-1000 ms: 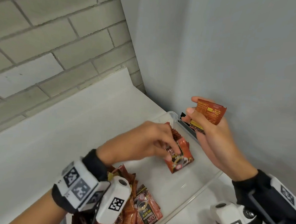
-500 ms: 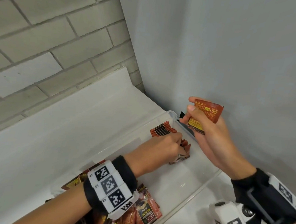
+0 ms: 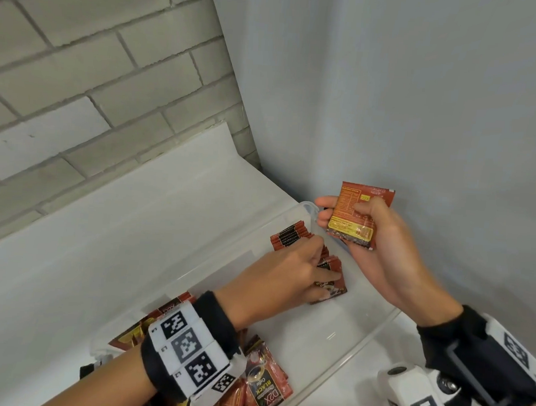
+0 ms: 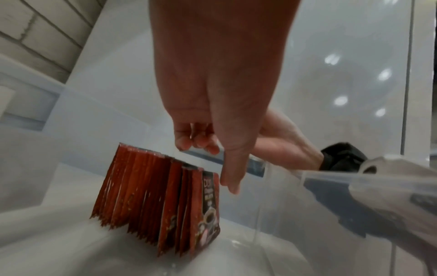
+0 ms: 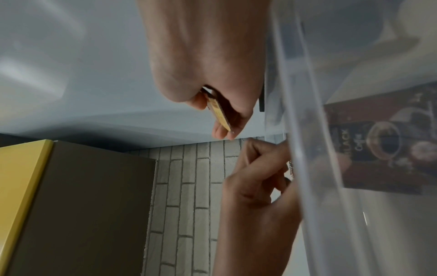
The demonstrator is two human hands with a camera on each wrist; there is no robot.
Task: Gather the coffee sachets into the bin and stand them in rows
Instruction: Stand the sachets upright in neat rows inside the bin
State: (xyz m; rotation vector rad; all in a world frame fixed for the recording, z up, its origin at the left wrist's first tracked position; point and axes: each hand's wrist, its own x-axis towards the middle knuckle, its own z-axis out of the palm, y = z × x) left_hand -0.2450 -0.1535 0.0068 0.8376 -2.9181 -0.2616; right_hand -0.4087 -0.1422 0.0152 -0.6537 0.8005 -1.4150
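A clear plastic bin (image 3: 374, 335) lies on the white counter. At its far end a row of red coffee sachets (image 3: 288, 235) stands upright, also clear in the left wrist view (image 4: 146, 198). My left hand (image 3: 290, 276) rests over the row's near end, fingers loosely curled above the tops and thumb (image 4: 230, 179) straight beside the front sachet (image 4: 208, 211). My right hand (image 3: 366, 209) grips a small stack of sachets (image 3: 350, 220) above the bin's far right corner; the right wrist view shows them edge-on (image 5: 218, 114). Loose sachets (image 3: 264, 387) lie flat at the bin's near end.
A brick wall (image 3: 94, 98) runs behind the white counter (image 3: 101, 239), and a grey wall (image 3: 423, 102) stands close on the right. The bin's floor (image 3: 331, 326) between row and pile is bare. A yellow-edged cabinet (image 5: 23, 186) shows in the right wrist view.
My left hand carried sachets from mid-bin to the far row, stood them at its front and eased its hold. The right hand turned its stack slightly and stayed in place.
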